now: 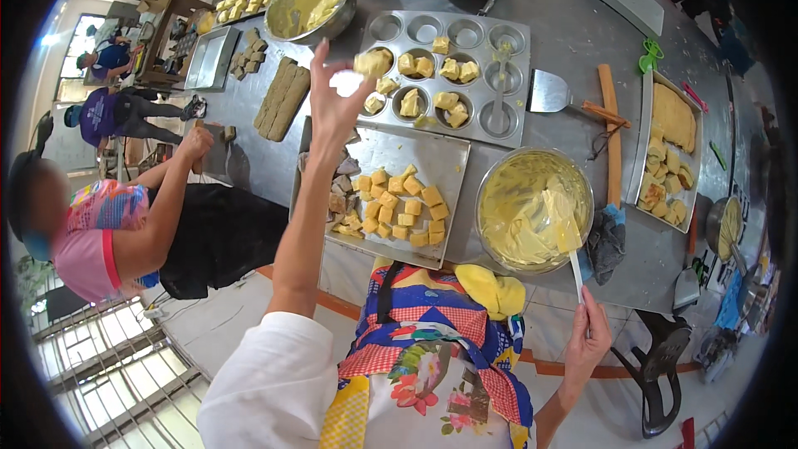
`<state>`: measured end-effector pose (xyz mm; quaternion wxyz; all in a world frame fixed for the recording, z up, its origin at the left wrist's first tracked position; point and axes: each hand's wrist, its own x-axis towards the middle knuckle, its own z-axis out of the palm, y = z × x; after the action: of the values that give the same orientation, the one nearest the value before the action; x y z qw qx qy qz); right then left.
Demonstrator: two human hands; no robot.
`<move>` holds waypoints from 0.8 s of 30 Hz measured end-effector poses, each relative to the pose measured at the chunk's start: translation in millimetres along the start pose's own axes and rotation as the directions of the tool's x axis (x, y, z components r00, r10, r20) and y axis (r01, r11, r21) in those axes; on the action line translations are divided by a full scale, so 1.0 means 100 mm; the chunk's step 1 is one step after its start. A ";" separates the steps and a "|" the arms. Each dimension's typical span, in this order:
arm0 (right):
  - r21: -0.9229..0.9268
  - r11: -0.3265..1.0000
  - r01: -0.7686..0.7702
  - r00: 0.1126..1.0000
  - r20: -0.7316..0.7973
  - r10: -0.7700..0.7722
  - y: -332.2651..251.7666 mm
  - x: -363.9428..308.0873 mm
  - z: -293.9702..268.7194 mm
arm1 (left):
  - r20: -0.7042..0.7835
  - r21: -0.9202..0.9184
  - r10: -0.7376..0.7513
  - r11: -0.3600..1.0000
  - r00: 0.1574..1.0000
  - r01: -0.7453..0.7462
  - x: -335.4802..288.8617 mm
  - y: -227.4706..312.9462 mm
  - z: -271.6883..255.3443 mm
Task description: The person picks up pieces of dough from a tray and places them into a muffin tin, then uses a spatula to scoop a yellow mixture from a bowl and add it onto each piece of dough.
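My left hand (334, 108) reaches over the left edge of a muffin tin (478, 50), thumb and fingers apart. Just beyond the thumb tip, a cream-coated cake piece (373, 62) appears at a left-hand cup; whether the thumb touches it is unclear. Several other cups contain yellow coated pieces (451, 108). My right hand (588, 334) grips the white handle of a spatula (565, 229), whose blade rests in pale yellow cream inside a steel bowl (482, 220). Between my arms, a tray (453, 170) carries yellow cake cubes (405, 206) and some brownish ones.
Another cream bowl (309, 4) stands far left, near a brown cake slab (284, 98). A metal turner (550, 93) and wooden stick (611, 133) lie right of the tin. Farther right is a cake tray (665, 154). At left, a person in pink (91, 262) works at the table.
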<state>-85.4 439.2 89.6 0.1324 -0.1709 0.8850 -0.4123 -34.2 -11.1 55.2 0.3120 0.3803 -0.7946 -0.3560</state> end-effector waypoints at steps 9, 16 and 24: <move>-0.030 0.992 0.125 0.985 0.124 -0.121 0.20 0.02 -0.18 | 0.077 0.181 -0.048 0.983 0.996 0.034 -1.38 -0.31 0.53; -0.079 0.988 0.132 0.967 0.231 -0.111 0.33 0.24 -0.37 | 0.006 0.355 -0.010 0.935 1.000 0.007 -1.46 -0.35 0.90; -0.084 0.979 0.187 0.962 0.218 -0.165 0.36 0.24 -0.22 | 0.015 0.417 0.011 0.909 1.000 -0.017 -1.48 -0.40 1.05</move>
<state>-122.4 466.0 73.0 0.1788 -0.2980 0.8676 -0.3556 -23.5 127.6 -68.3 0.2213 0.4302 -0.8568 -0.1783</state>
